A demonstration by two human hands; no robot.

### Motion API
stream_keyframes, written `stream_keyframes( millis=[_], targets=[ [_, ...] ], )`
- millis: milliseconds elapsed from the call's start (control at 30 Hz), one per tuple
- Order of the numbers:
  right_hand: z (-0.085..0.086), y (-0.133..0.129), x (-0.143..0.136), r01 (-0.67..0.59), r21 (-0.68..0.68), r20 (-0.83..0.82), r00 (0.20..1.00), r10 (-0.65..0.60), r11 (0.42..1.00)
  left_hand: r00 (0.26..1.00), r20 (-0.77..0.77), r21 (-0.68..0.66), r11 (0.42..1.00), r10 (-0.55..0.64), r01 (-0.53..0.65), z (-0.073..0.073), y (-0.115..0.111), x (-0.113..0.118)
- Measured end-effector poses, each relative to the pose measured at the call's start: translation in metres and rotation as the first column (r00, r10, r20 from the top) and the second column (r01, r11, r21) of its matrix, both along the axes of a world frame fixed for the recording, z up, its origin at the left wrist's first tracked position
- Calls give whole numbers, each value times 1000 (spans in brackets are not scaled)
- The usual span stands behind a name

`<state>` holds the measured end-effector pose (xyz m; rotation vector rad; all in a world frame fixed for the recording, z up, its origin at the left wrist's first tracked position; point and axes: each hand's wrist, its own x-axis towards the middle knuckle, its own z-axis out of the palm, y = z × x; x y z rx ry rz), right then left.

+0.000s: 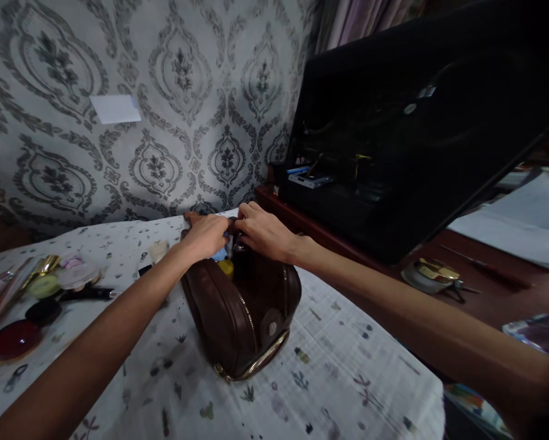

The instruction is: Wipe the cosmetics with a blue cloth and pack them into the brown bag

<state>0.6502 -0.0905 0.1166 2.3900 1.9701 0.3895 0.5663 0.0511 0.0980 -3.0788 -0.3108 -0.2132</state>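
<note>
A dark brown bag [214, 305] stands on the white patterned cloth, its gold zipper undone and its top gaping. Inside it, a yellow item [226, 267] and something light blue show near the far end. My left hand [208, 235] is at the bag's far left rim, fingers bent and closed; what they pinch is hidden. Close beside it, my right hand [260, 229] reaches over the far right rim with curled fingers, above a small shiny object [240, 247] that I cannot make out.
Cosmetics lie at the left: a dark red round compact [15, 339], a black-handled brush [88, 294], gold tubes. A large black screen [394, 134] leans at the right, over a dark red table [480, 299] with papers [517, 220] and a gold-lidded jar [433, 275].
</note>
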Motion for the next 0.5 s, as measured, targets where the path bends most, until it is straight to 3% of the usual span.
stream_keyframes(
  millis=[500],
  targets=[
    [-2, -2, 8, -31, 15, -41, 999, 31, 999, 994, 112, -64, 998, 7, 0, -2, -11, 9]
  ],
)
